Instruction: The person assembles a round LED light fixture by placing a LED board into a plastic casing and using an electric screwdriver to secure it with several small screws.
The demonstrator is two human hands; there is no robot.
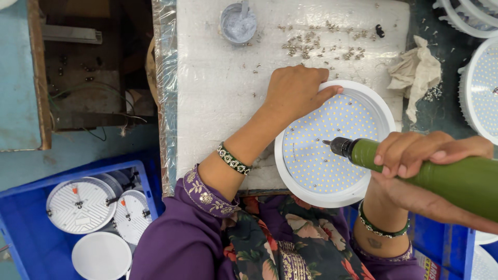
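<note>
A round white lamp panel (pixel 332 171) dotted with small yellow diodes lies on the white work board (pixel 218 93) in front of me. My left hand (pixel 296 91) rests on its upper left rim, fingers flat, holding it down. My right hand (pixel 415 153) grips a green electric screwdriver (pixel 441 173), whose black tip touches the panel's face near its middle. Several small screws (pixel 311 44) lie scattered on the board beyond the panel.
A grey cup of white paste (pixel 237 23) stands at the board's far edge. A crumpled cloth (pixel 417 72) lies right of it, beside more lamp panels (pixel 482 91). A blue crate (pixel 31 218) at lower left holds finished round lamps (pixel 80 205).
</note>
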